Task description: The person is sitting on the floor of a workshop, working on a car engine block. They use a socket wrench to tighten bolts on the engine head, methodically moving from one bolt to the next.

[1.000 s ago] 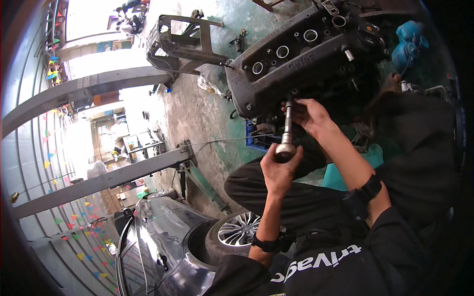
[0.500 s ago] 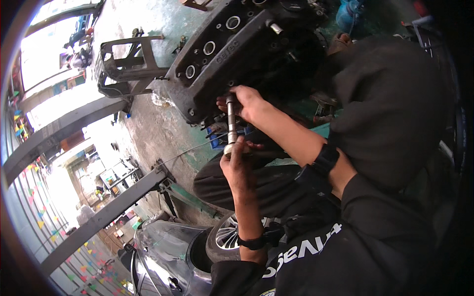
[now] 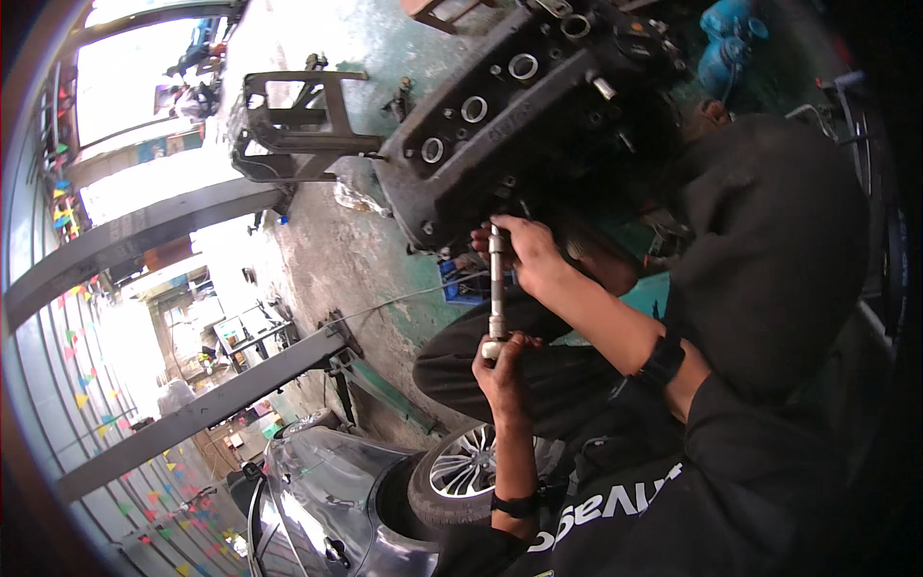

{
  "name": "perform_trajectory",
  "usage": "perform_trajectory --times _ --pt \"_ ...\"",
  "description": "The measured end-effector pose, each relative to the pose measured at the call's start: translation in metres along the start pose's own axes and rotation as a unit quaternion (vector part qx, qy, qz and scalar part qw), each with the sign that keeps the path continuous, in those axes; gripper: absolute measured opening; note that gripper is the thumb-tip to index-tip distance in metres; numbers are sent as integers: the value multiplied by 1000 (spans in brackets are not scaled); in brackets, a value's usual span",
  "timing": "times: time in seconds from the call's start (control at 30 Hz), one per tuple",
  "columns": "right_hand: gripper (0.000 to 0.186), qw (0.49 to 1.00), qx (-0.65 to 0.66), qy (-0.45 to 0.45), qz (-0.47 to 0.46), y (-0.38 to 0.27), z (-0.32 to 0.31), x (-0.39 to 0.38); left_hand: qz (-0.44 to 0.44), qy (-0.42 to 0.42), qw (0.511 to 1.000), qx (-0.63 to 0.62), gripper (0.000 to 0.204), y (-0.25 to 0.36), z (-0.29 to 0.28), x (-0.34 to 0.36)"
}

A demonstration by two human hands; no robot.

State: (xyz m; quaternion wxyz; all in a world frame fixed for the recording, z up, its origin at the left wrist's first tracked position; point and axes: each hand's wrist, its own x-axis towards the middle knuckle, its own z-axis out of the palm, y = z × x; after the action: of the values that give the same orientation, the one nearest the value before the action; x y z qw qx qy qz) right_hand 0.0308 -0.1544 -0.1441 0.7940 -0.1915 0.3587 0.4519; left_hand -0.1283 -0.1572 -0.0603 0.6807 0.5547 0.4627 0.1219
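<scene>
My left hand is closed around the pale rounded end of a long metal socket wrench extension. Farther up, my right hand has its thumb and fingers closed at the bar's socket end. That end points at the lower edge of a black engine, which has a row of round, metal-rimmed holes along its cover. Whether a bolt sits in the socket is too small to tell. Some fingers of the right hand are hidden behind the bar.
A blue crate stands on the floor under the engine. Beyond lies a dark metal frame. At the lower left is a grey car with a wheel. A blue rounded object stands at the far right.
The whole view has shifted, so the engine and hands appear farther right and lower. The socket end has drawn back slightly from the engine's edge. Both hands keep their hold.
</scene>
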Motion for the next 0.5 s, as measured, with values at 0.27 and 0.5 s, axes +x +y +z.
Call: perform_trajectory --times 0.27,0.5 --pt "17 998 -65 7 -9 7 0 -12 16 0 999 -36 14 -9 -11 -13" --pt "12 920 -342 -150 -117 9 21 -45 -12 -84 986 -142 26 -9 -39 -31"
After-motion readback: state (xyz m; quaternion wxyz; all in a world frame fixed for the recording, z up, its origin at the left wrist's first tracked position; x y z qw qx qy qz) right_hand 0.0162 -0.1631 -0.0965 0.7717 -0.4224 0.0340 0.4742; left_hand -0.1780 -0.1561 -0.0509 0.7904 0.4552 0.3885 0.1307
